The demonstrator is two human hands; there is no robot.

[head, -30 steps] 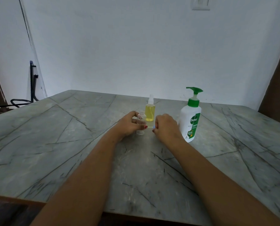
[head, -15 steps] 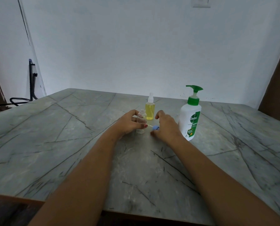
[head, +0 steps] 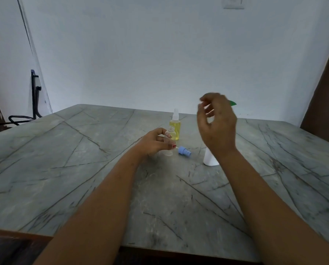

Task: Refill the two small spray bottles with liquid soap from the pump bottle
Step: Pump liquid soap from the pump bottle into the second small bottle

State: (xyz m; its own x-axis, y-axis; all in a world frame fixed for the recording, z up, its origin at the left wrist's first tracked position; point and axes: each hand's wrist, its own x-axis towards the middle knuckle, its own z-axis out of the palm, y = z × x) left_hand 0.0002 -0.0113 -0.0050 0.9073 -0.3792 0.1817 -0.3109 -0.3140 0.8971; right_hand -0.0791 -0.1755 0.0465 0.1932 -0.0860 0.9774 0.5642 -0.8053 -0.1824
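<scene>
1. Dim, cool light fills my view; the wall (head: 159,54) behind is the brightest area, glowing softly just above the table (head: 64,169).
2. My raised right hand (head: 217,127) smears with motion blur.
3. Wide-angle bending curves the wall corner and table edges.
4. Shadows stay faint; no glare.

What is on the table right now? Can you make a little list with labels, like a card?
left hand: holds the clear bottle
clear bottle: upright on the table, cap off, looks empty
blue spray cap: lying on its side beside the clear bottle
yellow bottle: upright behind it, white cap on, holds yellow liquid
right hand: raised, fingers loosely open, holding nothing
pump bottle: white, mostly hidden behind the right hand
table: grey marble
</scene>
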